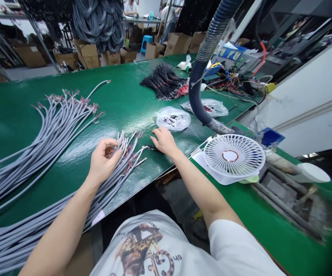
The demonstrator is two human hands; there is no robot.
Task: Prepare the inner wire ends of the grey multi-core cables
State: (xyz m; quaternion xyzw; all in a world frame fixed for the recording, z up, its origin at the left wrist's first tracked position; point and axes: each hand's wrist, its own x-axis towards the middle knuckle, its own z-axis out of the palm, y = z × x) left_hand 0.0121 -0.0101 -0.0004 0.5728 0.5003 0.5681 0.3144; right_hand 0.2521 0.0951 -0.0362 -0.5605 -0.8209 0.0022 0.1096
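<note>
Grey cables (pixel 53 130) lie in long, smooth bundles across the green surface (pixel 120 92), their ends showing thin red-tipped wires. The hands are apart, both arms reaching forward. The left hand (pixel 105 163) curls over the cable ends, thumb and forefinger pinched; whether it grips anything is unclear. The right hand (pixel 164 141) rests open, fingers down, just beyond the cable ends. Farther beyond them lie a clear plastic bag (pixel 173 119) of small dark pieces and a bunch of black wires (pixel 166 82).

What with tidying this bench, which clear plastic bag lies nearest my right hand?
The clear plastic bag ahead of the right hand, holding small black items; the other bag lies farther off.
</note>
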